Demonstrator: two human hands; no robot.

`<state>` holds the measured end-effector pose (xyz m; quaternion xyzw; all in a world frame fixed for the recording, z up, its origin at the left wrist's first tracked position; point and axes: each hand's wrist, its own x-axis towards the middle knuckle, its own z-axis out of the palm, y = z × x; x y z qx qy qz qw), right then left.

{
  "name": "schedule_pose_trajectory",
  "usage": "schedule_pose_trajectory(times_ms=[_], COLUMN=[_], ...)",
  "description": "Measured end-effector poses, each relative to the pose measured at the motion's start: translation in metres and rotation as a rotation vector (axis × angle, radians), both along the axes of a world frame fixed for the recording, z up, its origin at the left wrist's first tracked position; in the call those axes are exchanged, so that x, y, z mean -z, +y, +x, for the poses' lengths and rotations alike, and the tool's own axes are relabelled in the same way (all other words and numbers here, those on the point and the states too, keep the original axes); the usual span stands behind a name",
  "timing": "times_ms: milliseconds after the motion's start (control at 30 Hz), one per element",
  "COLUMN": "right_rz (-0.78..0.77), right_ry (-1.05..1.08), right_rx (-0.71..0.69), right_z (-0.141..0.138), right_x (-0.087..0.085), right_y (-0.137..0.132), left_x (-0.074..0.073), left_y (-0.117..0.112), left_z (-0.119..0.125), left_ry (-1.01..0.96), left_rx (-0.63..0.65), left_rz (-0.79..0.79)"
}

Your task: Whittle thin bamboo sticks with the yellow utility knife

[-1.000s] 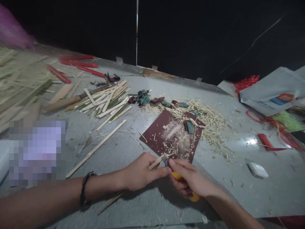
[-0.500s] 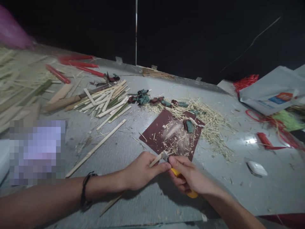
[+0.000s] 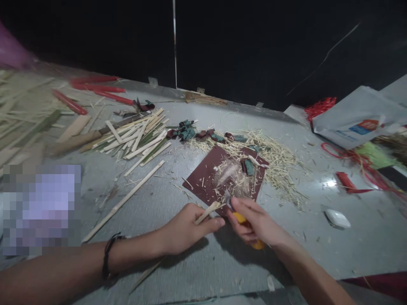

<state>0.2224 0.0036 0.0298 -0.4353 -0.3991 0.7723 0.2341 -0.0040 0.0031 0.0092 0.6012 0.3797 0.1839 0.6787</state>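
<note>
My left hand (image 3: 186,228) is closed round a thin bamboo strip (image 3: 206,212) whose tip points up and to the right. My right hand (image 3: 254,222) grips a yellow-handled knife (image 3: 243,222), its blade just past the strip's tip. Both hands hover at the near edge of a dark red sheet (image 3: 206,176) that is strewn with pale shavings. A black band circles my left wrist.
On the grey table (image 3: 318,250) lie a heap of bamboo strips (image 3: 136,140), a long strip (image 3: 124,201), straw-like shavings (image 3: 280,163), green and brown scraps (image 3: 187,131), red sticks (image 3: 98,87), a white bag (image 3: 356,118), red cords (image 3: 346,182) and a small white object (image 3: 337,218).
The knife has slid forward along the strip and past its tip. Both hands have shifted slightly up and away across the table.
</note>
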Motion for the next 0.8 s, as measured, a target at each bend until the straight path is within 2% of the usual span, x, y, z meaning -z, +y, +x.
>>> schedule_pose_trajectory(times_ms=[67,200,800], right_rz=[-0.038,-0.093,-0.141], right_ry=[-0.009,-0.036,-0.017], right_rx=[-0.110,-0.185,-0.204], right_z=[-0.0074,-0.0105,-0.0087], right_x=[0.0031,0.0057,0.0045], right_y=[-0.0083,-0.0116,-0.0103], left_x=[-0.0002,0.0010,0.0066], left_y=[0.0006,-0.0001,-0.0017], left_z=[-0.0006,-0.0014,-0.0026], left_ry=[-0.014,-0.022,-0.028], left_rx=[0.013,0.027,0.046], left_rz=[0.025,0.051,0.033])
